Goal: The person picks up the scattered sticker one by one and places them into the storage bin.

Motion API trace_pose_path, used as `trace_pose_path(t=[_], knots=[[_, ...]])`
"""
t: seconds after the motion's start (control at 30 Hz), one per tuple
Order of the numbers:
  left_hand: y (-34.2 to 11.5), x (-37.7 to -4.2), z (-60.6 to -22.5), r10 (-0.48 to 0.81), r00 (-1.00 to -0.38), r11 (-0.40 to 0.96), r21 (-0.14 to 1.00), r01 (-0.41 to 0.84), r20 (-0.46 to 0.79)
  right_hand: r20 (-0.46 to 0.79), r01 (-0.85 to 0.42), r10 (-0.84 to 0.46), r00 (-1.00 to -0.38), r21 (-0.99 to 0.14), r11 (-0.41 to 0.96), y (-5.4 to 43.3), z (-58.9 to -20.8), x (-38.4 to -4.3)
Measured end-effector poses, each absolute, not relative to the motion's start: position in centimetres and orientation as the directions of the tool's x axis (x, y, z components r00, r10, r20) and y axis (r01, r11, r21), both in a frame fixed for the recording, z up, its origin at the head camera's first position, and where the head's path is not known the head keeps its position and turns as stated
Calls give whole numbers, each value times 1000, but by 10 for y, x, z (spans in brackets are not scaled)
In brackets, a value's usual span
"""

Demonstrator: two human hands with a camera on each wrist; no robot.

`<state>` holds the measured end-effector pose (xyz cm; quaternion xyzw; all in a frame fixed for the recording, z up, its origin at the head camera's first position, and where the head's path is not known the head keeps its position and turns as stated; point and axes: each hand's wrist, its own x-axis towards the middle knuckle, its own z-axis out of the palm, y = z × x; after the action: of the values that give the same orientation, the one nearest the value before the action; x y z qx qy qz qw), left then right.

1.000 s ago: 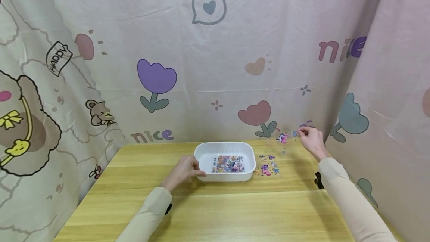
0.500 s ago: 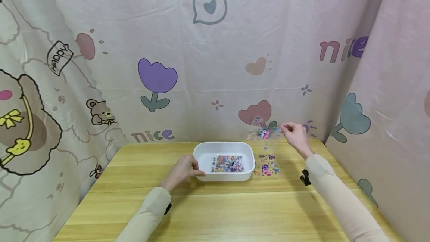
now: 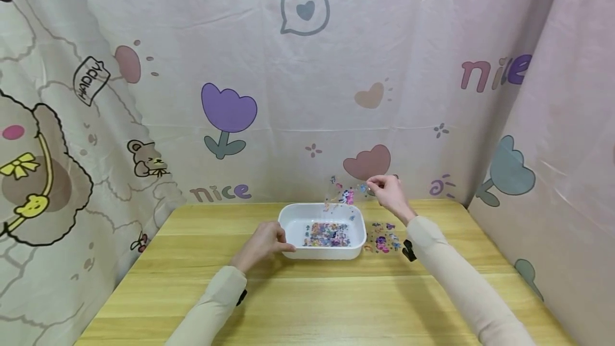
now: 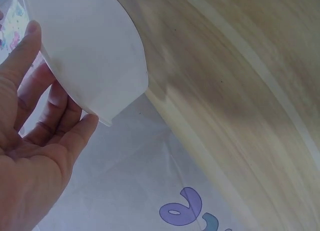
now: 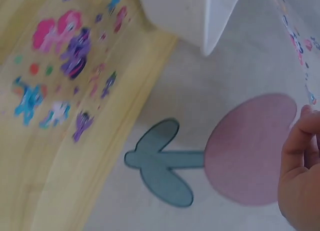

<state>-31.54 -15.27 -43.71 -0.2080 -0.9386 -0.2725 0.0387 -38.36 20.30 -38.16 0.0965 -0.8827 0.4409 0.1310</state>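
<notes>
A white plastic tub (image 3: 317,253) stands near the table's back edge, with several clear sticker sheets (image 3: 328,234) lying inside. My left hand (image 3: 261,245) grips its left front corner, and the left wrist view shows thumb and fingers along the rim of the tub (image 4: 100,51). Between thumb and fingertips, my right hand (image 3: 391,195) pinches one edge of a clear sticker sheet (image 3: 347,196) printed with colourful cartoon ponies. That sheet hangs upright over the tub's back right part. Another clear pony sticker sheet (image 5: 75,53) lies flat on the table, right of the tub.
The wooden table (image 3: 307,308) reaches back to a pale printed curtain (image 3: 298,95). Curtains also close in the left and right sides. Black wrist straps (image 3: 409,250) show below both sleeves.
My right hand has moved left with the sticker sheet, from beyond the table sheet to over the tub. My left hand has stayed on the tub's corner.
</notes>
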Motion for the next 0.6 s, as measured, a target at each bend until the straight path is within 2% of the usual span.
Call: trace_pose_path(t=[0.2, 0.47, 0.6], knots=[[-153, -315, -437, 376, -908, 764, 494, 416, 183, 308, -325, -134, -942, -730, 601, 181, -386, -389], [-152, -316, -438, 372, -913, 766, 499, 405, 171, 191, -310, -250, -949, -703, 641, 150, -397, -393], [-151, -317, -438, 365, -913, 765, 501, 406, 182, 183, -331, -282, -942, -655, 679, 133, -401, -392]])
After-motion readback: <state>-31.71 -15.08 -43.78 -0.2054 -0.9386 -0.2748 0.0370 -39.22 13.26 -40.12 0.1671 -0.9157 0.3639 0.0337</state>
